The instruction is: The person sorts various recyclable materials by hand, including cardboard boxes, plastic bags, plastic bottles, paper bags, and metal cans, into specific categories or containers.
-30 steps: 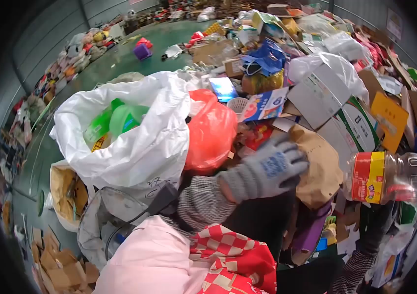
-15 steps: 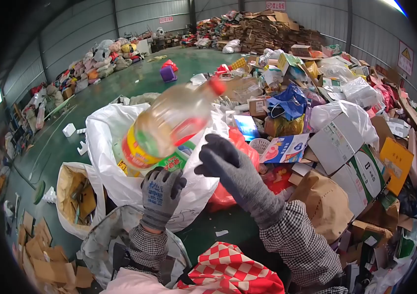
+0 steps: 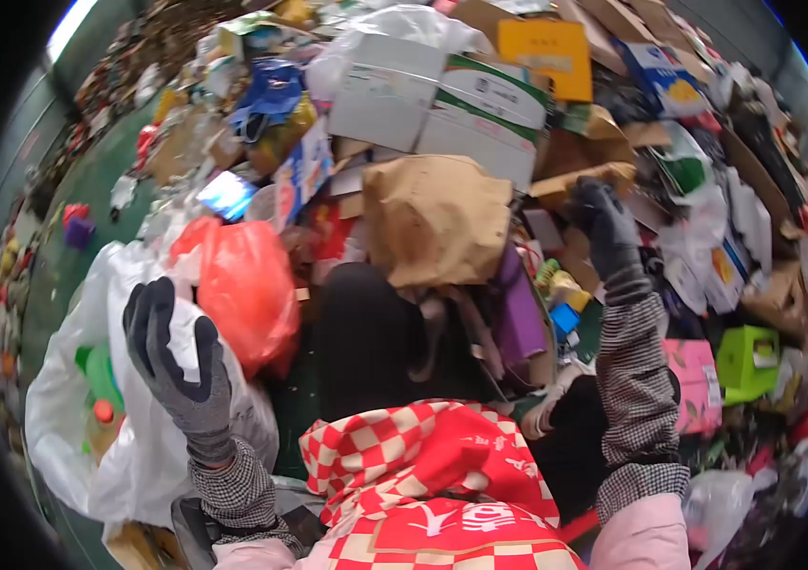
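Observation:
My left hand [image 3: 176, 356], in a grey glove with dark fingers, is held with fingers apart and nothing in it. It is in front of the white sack [image 3: 52, 427]. In the sack's mouth are a clear bottle with an orange-red cap [image 3: 104, 411] and a green plastic item [image 3: 100, 372]. My gloved right hand [image 3: 606, 226] reaches forward over the pile. Its fingertips lie at the edge of a brown cardboard piece [image 3: 556, 184]; blur hides whether they grip it. A crumpled brown paper bag [image 3: 437, 220] lies left of that hand.
A red plastic bag [image 3: 247, 294] stands beside the white sack. Ahead are cartons [image 3: 388, 85], a yellow-orange box [image 3: 547, 55] and a blue bag [image 3: 274, 95]. To the right lie a lime-green box [image 3: 748, 363] and a pink box [image 3: 692, 380]. A purple box [image 3: 520, 313] stands near my legs.
The view has turned right and down. The large red-capped bottle was in the air above the sack; a capped bottle now lies inside. My right hand has moved out over the pile.

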Demonstrator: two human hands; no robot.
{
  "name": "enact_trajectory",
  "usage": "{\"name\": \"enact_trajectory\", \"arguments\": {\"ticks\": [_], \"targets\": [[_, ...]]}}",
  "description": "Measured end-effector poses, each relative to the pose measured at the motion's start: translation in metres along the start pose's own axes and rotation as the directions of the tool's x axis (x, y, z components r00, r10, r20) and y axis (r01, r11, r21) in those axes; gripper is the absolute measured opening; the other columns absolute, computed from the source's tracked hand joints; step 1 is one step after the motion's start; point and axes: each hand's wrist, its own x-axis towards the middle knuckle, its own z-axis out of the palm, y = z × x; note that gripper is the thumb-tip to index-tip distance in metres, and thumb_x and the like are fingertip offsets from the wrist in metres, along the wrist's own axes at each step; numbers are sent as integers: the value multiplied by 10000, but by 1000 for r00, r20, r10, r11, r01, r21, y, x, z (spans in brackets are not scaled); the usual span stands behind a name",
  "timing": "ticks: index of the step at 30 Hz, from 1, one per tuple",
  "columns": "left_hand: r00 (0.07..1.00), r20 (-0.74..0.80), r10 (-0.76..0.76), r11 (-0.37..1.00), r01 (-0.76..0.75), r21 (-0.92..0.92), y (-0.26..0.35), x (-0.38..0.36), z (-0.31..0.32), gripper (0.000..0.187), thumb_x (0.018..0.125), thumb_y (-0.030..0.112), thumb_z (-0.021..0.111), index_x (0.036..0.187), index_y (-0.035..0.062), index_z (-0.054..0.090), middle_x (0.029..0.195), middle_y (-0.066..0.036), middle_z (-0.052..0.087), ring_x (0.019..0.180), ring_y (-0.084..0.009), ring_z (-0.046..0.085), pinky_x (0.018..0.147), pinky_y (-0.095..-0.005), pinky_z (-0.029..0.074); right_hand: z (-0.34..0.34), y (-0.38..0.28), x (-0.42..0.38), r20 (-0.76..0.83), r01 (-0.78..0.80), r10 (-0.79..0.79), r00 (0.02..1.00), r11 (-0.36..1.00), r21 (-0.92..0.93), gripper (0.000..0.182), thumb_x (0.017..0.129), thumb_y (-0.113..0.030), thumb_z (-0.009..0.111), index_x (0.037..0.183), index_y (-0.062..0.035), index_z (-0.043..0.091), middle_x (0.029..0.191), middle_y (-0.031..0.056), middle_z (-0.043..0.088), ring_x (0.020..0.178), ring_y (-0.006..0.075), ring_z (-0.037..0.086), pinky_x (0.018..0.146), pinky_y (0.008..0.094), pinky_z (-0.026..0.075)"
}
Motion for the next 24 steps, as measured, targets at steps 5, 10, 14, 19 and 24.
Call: {"name": "enact_trajectory", "arguments": {"ticks": [5, 10, 14, 19, 24], "targets": [[758, 524, 388, 858, -90, -506, 118, 1, 133, 579, 733, 273, 680, 1263, 138, 488, 1313, -149, 428, 1238, -371, 353, 1015, -466, 279, -105, 220, -105, -338, -170, 13, 941, 881, -440, 316, 815, -335, 579, 867, -26, 614, 772, 56, 590, 683, 150, 520, 633, 310, 431], [449, 710, 542, 827, -135, -546, 180, -34, 225, 749, 709, 535, 637, 1354, 259, 375, 1462, -130, 202, 1306, -468, 172, 1052, -556, 147, -74, 299, -183, -167, -563, 541, 824, 816, -131, 504, 788, -319, 540, 1187, -24, 447, 1027, 160, 560, 922, 282, 559, 773, 353, 471], [322, 784, 531, 842, -302, -447, 178, -10, 257, 630, 748, 522, 601, 1293, 241, 454, 1433, -107, 285, 1299, -439, 217, 1058, -535, 150, -10, 261, -189, 270, 24, 345, 899, 576, -817, 691, 712, -261, 622, 1309, -57, 341, 1186, 216, 469, 1060, 345, 496, 930, 366, 400], [419, 740, 526, 845, -356, -399, 157, -3, 295, 325, 747, 417, 618, 959, 172, 630, 1088, -82, 559, 1116, -351, 432, 1003, -485, 256, -7, 267, -163, -285, -829, 786, 548, 464, -313, 500, 737, -482, 546, 1056, -107, 628, 998, 148, 636, 944, 343, 594, 852, 391, 448], [551, 644, 530, 848, -348, -401, 163, 0, 318, 224, 711, 347, 644, 735, 125, 635, 862, -67, 567, 948, -285, 493, 1005, -470, 260, -90, 238, -83, -741, -750, 117, 661, 104, -653, 816, 641, -339, 673, 1356, -179, 313, 1366, 180, 334, 1264, 322, 323, 1028, 463, 282]]}}
